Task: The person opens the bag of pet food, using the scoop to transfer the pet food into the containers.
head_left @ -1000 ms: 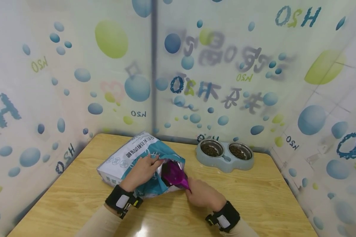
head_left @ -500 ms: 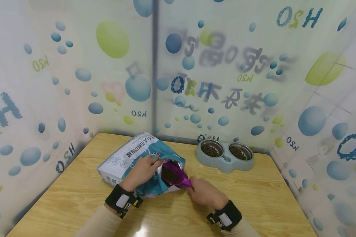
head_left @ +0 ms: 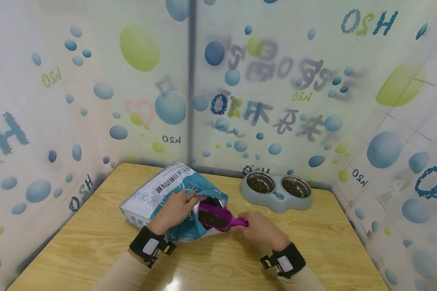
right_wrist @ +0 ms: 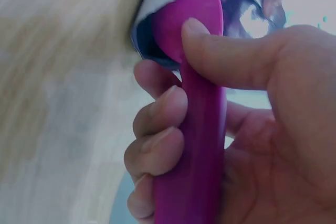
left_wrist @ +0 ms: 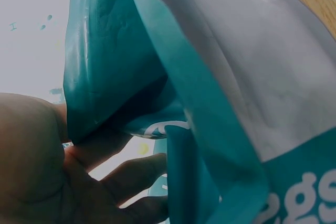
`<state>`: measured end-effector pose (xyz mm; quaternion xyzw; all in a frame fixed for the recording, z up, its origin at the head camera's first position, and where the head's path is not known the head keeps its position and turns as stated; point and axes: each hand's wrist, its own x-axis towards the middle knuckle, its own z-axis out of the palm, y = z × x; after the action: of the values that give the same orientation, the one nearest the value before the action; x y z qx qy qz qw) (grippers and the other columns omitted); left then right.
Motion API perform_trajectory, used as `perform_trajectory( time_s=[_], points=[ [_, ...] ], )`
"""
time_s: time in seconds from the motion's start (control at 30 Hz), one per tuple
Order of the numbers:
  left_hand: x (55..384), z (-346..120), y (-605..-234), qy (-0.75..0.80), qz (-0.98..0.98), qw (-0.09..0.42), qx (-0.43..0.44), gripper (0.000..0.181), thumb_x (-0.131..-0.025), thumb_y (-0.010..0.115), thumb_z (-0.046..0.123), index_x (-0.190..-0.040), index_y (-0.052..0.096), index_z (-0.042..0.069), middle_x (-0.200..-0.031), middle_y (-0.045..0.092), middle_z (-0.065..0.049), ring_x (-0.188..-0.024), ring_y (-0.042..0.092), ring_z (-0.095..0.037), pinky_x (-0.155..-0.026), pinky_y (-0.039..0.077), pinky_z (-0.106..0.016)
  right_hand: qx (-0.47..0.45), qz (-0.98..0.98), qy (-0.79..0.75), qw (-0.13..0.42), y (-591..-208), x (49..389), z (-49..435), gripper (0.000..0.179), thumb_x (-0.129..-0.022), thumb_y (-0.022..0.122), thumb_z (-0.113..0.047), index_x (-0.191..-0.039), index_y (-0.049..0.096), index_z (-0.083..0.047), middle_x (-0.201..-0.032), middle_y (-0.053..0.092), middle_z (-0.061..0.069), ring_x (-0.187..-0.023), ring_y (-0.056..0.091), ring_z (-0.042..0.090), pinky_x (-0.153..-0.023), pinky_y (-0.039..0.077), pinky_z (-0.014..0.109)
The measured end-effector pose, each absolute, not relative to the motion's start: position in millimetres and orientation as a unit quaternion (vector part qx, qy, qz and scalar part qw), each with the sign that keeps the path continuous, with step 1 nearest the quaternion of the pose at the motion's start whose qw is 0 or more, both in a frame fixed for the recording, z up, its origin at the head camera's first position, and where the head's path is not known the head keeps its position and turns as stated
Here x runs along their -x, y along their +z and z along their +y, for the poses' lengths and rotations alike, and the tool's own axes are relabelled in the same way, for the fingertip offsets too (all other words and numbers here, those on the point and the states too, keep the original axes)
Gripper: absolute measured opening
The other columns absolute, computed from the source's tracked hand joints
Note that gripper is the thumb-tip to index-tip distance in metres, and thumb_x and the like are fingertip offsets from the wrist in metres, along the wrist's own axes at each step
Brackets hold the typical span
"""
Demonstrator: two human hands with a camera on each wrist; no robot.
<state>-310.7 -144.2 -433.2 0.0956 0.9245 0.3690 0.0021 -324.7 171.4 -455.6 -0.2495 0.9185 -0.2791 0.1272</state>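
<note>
A white-and-teal pet food bag (head_left: 149,196) lies on its side on the wooden table, its open mouth facing right. My left hand (head_left: 175,208) holds the upper edge of that mouth; in the left wrist view, part of the fingers is hidden behind the teal bag film (left_wrist: 105,51). With my right hand (head_left: 260,230) I grip the handle of a purple scoop (head_left: 236,222). Brown kibble (head_left: 213,219) fills the scoop's bowl, which is still inside the bag's mouth. The right wrist view shows my thumb lying along the scoop's handle (right_wrist: 197,145) and my fingers curled round it.
A light blue double feeder (head_left: 276,205) stands at the back right of the table (head_left: 313,242). Both its steel bowls hold kibble. Printed curtains (head_left: 262,81) hang close behind the table and at both sides.
My right hand has moved right and slightly up, drawing the scoop partly out of the bag and levelling it, so the kibble in it shows. My left hand has stayed on the bag.
</note>
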Motion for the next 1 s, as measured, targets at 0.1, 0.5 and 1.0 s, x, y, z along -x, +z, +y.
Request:
perform_trajectory(
  time_s=[0.1, 0.5, 1.0],
  points=[
    [310.7, -144.3, -433.3, 0.37, 0.924, 0.003, -0.096, 0.063, -0.125, 0.051, 0.046, -0.161, 0.062, -0.005, -0.174, 0.051, -0.035, -0.167, 0.045, -0.056, -0.103, 0.056, -0.059, 0.254, 0.921, -0.269, 0.12, -451.6, 326.8, 177.1, 0.018, -0.109, 0.084, -0.029, -0.103, 0.082, -0.012, -0.08, 0.059, -0.007, -0.069, 0.052, 0.01, -0.063, 0.039, 0.026],
    [311.7, -145.4, -433.9, 0.386, 0.917, 0.008, -0.098, 0.061, -0.125, 0.052, 0.044, -0.158, 0.064, -0.005, -0.173, 0.052, -0.033, -0.17, 0.039, -0.057, -0.068, 0.04, -0.039, 0.288, 0.903, -0.292, 0.13, -438.0, 336.1, 203.6, 0.023, -0.107, 0.087, -0.032, -0.09, 0.081, -0.018, -0.074, 0.053, -0.013, -0.067, 0.046, 0.004, -0.063, 0.036, 0.024],
    [311.3, -145.8, -434.8, 0.372, 0.923, 0.004, -0.098, 0.061, -0.125, 0.051, 0.045, -0.161, 0.062, -0.004, -0.173, 0.052, -0.034, -0.17, 0.037, -0.057, -0.112, 0.053, -0.063, 0.307, 0.893, -0.308, 0.116, -444.1, 347.6, 214.8, 0.038, -0.113, 0.078, -0.046, -0.101, 0.086, -0.011, -0.077, 0.058, -0.012, -0.068, 0.048, 0.001, -0.063, 0.037, 0.022]
  ],
)
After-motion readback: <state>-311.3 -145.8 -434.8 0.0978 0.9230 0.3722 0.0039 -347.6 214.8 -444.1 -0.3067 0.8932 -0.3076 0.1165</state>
